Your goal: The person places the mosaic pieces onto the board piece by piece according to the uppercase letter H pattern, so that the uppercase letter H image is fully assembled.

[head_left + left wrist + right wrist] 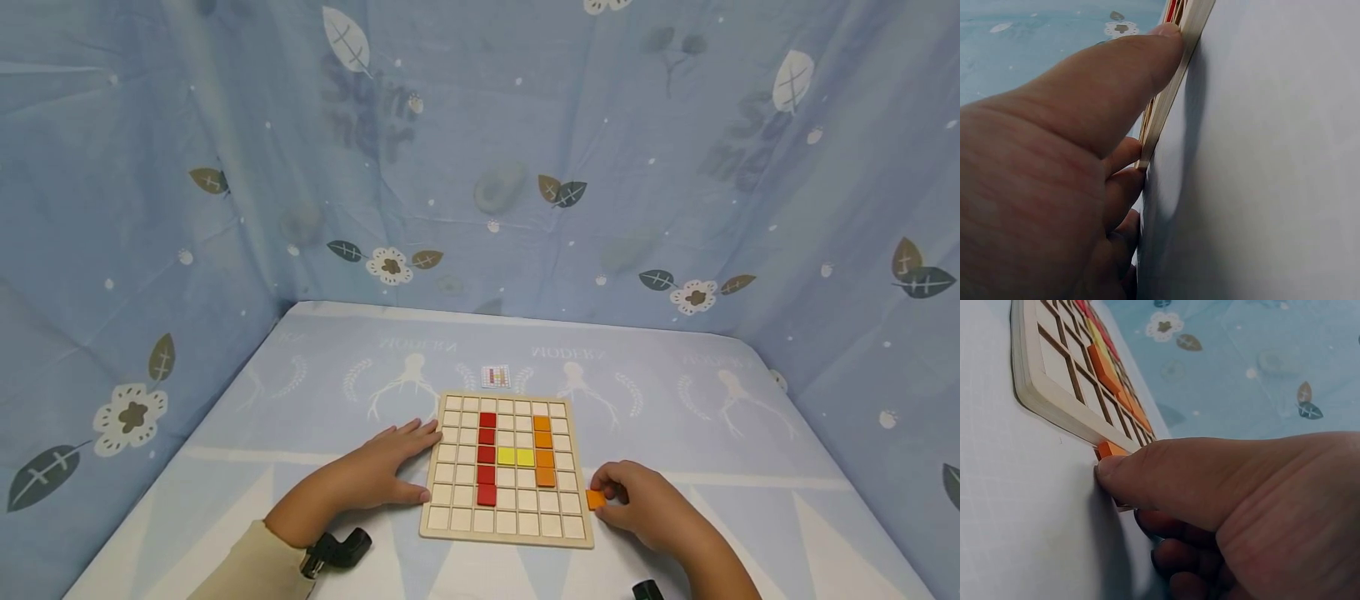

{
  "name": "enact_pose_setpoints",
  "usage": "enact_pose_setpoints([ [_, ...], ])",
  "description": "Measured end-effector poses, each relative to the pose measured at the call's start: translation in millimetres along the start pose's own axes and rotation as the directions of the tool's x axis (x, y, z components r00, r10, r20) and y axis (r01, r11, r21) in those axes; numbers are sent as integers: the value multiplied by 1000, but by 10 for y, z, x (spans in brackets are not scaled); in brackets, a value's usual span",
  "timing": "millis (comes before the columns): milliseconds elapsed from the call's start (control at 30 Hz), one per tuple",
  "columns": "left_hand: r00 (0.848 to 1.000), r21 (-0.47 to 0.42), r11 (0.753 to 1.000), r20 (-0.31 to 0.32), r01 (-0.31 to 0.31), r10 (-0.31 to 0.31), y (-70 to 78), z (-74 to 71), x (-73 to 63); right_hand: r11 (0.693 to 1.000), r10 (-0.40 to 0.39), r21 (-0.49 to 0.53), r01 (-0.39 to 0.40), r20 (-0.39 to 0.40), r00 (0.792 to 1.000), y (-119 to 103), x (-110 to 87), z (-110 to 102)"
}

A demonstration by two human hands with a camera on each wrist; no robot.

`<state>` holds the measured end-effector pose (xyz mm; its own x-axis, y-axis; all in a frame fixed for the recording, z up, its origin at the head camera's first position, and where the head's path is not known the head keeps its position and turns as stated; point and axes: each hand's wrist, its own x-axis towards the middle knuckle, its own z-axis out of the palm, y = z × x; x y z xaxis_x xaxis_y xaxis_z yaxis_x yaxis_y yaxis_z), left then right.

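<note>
A wooden grid board point(506, 537) lies on the table, its square cells framed by thin ridges. Red tiles point(487, 455) form a column on its left side and orange tiles point(543, 458) a shorter one on the right. Two yellow tiles point(516, 457) join the columns. My left hand point(371, 471) rests against the board's left edge, fingers extended, thumb on the rim in the left wrist view. Just off the board's right edge, my right hand point(645, 504) pinches an orange tile point(1110, 450) between thumb and fingers. The right fingertips are partly hidden behind the thumb.
Behind the board lies a small printed card point(495, 377) showing a coloured grid pattern. Patterned cloth point(487, 167) hangs around the back and sides. A black wrist mount point(341, 550) is strapped on the left wrist, and part of another point(647, 590) shows by the right forearm.
</note>
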<state>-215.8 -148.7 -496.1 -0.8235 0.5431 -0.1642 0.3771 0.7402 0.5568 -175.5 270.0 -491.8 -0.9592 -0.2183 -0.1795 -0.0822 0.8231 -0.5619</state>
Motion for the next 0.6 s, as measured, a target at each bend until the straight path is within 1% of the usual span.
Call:
enact_pose_setpoints([
  [67, 1000, -1, 1000, -1, -2, 2, -1, 3, 2, 1000, 4, -8, -4, 1, 1000, -6, 6, -9],
  [167, 1000, -6, 1000, 2, -2, 2, -2, 10, 4, 999, 36, -20, -36, -4, 999, -45, 31, -27],
  [300, 1000, -8, 1000, 1, 0, 0, -2, 17, -1, 998, 56, -24, -57, -22, 998, -148, 71, -54],
  [433, 1000, -6, 1000, -6, -1, 1, 4, 11, -9, 1000, 7, -2, -7, -42, 999, -269, 98, -34],
  [600, 1000, -2, 1000, -5, -6, 6, 8, 1, -8, 997, -74, 24, 74, -25, 997, -392, 123, 69],
])
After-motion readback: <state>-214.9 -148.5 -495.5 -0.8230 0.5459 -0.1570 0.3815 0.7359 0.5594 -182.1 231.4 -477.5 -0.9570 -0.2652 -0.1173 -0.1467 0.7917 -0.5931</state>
